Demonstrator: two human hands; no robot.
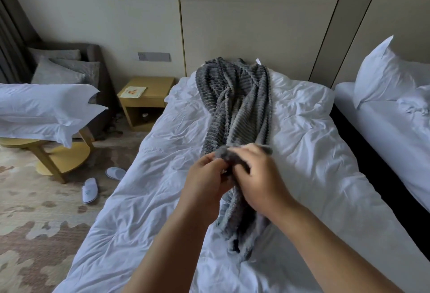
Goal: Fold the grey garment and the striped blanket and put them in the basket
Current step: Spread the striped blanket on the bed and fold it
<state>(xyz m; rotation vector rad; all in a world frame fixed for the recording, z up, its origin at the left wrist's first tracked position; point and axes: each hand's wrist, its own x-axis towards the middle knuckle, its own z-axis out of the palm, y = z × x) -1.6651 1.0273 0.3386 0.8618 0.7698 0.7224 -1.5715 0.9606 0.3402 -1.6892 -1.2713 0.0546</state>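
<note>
While the striped blanket (pixel 235 106) runs lengthwise up the bed (pixel 314 153) away from the person, left hand (pixel 204 181) and right hand (pixel 258 181) together pinch its near bunched edge.

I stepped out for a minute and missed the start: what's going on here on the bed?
A person is handling the striped blanket, which lies bunched in a long, rumpled strip down the middle of the white bed. The left hand and the right hand grip the same gathered part of it, close together, at the end nearer the person. The blanket is not folded yet. No basket and no separate grey garment show in this view.
</note>
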